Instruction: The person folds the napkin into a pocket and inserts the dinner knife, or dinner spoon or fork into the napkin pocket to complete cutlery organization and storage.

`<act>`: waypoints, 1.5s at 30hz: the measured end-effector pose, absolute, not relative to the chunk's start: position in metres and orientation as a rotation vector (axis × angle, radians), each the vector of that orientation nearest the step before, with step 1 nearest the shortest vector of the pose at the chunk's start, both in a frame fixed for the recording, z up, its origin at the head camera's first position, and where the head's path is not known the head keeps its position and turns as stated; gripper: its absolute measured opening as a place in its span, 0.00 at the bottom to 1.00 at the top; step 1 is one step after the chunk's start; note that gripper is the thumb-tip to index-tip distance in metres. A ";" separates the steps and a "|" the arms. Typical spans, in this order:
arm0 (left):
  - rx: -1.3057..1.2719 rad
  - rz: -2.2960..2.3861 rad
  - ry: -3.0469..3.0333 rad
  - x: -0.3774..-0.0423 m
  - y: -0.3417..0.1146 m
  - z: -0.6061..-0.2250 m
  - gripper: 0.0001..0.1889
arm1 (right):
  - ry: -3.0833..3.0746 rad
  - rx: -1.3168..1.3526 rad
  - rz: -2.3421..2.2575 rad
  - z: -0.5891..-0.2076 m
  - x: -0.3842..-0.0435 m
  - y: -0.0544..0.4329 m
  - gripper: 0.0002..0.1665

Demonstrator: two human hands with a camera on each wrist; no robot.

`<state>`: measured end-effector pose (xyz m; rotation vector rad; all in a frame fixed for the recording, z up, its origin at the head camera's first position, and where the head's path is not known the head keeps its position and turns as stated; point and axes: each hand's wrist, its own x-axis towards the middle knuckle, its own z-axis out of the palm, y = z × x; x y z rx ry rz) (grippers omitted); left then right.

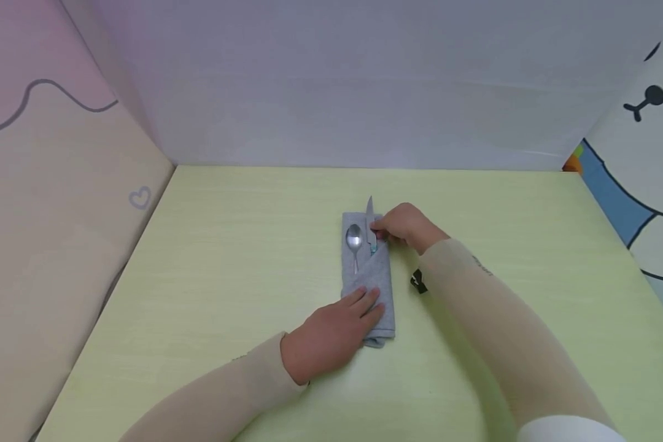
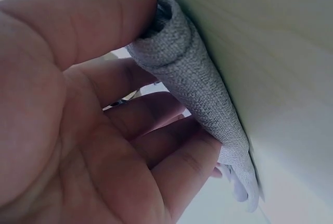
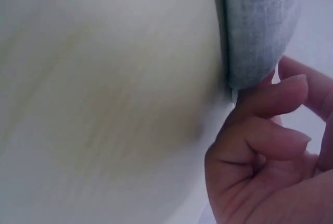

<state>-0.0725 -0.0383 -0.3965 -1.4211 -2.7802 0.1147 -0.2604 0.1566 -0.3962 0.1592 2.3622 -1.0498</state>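
Observation:
A grey cloth napkin [image 1: 381, 288], folded into a narrow pouch, lies on the table. A metal spoon [image 1: 354, 238] sits in it on the left, bowl up, its lower handle covered by the slanting fold. Beside it on the right is a table knife [image 1: 369, 215], blade pointing away, a bit of green handle showing at the fold. My right hand [image 1: 406, 224] pinches the knife at its blade's right side; the right wrist view hides the knife behind the cloth. With fingers spread, my left hand [image 1: 331, 334] rests on the napkin's lower part, thumb at the rolled near end [image 2: 171, 41].
The pale yellow-green table [image 1: 243, 245] meets a white wall panel [image 1: 364, 123] at the back. Patterned panels stand along the left [image 1: 61, 215] and right [image 1: 657, 202] sides. A small black piece [image 1: 418, 282] shows under the right forearm.

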 end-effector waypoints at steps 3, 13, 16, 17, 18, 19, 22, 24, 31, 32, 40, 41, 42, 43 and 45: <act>-1.417 0.131 -2.811 -0.073 -0.037 -0.397 0.25 | 2.396 0.204 -1.081 -0.398 -0.263 0.155 0.18; -1.231 0.143 -2.993 -0.069 -0.024 -0.399 0.33 | 2.316 0.238 -1.168 -0.399 -0.261 0.159 0.13; -1.211 0.235 -2.945 -0.066 -0.020 -0.401 0.34 | 2.302 0.219 -1.159 -0.398 -0.258 0.159 0.14; -1.204 0.256 -2.930 -0.065 -0.019 -0.402 0.34 | 2.297 0.212 -1.152 -0.397 -0.257 0.159 0.14; -1.199 0.279 -2.913 -0.065 -0.018 -0.401 0.35 | 2.294 0.201 -1.144 -0.397 -0.256 0.159 0.14; -1.193 0.288 -2.903 -0.064 -0.018 -0.401 0.35 | 2.291 0.191 -1.135 -0.397 -0.255 0.160 0.14; -1.178 0.304 -2.904 -0.064 -0.016 -0.399 0.36 | 2.282 0.172 -1.128 -0.396 -0.253 0.159 0.14; -1.164 0.308 -2.926 -0.064 -0.013 -0.398 0.37 | 2.282 0.160 -1.129 -0.396 -0.251 0.159 0.14; -1.108 0.365 -2.973 -0.063 -0.003 -0.398 0.38 | 2.290 0.146 -1.131 -0.399 -0.248 0.162 0.14; -1.095 0.356 -2.970 -0.062 -0.002 -0.398 0.38 | 2.288 0.143 -1.129 -0.399 -0.248 0.163 0.14; -1.046 0.291 -2.970 -0.060 0.000 -0.397 0.37 | 2.293 0.081 -1.126 -0.401 -0.246 0.164 0.13; -1.052 0.300 -2.966 -0.060 0.000 -0.396 0.37 | 2.292 0.073 -1.124 -0.401 -0.245 0.164 0.12; -1.056 0.301 -2.964 -0.060 0.001 -0.396 0.37 | 2.289 0.067 -1.121 -0.401 -0.245 0.165 0.12; -1.059 0.304 -2.962 -0.060 0.001 -0.396 0.37 | 2.286 0.057 -1.118 -0.400 -0.244 0.165 0.12; -1.062 0.309 -2.954 -0.061 0.000 -0.396 0.36 | 2.276 0.045 -1.114 -0.400 -0.244 0.166 0.11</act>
